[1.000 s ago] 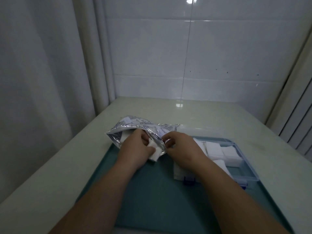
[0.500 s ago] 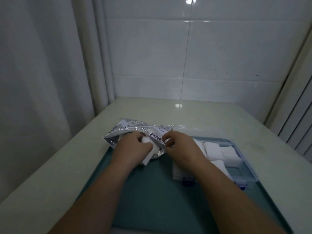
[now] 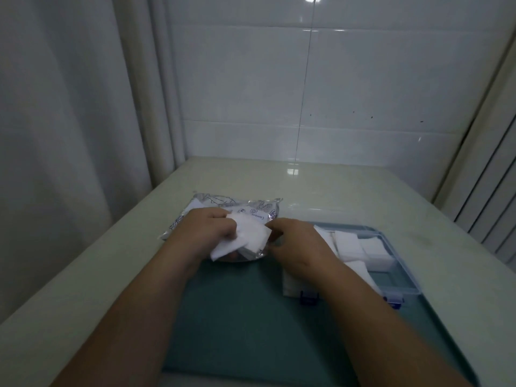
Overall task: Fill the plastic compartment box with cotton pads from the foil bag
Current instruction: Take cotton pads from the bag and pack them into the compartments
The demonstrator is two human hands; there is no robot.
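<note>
Hands (image 3: 208, 233) at crinkled silver foil bag (image 3: 223, 203), loose white cotton pads (image 3: 251, 237)

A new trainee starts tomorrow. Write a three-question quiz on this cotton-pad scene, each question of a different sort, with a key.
1. True or false: the left hand grips cotton pads.
2. Relative to the foil bag, the plastic compartment box lies: A) to the left; B) to the right; C) on top.
3. Fill in: the box's latches are ____ in colour.
Key: 1 true; 2 B; 3 blue.
</note>
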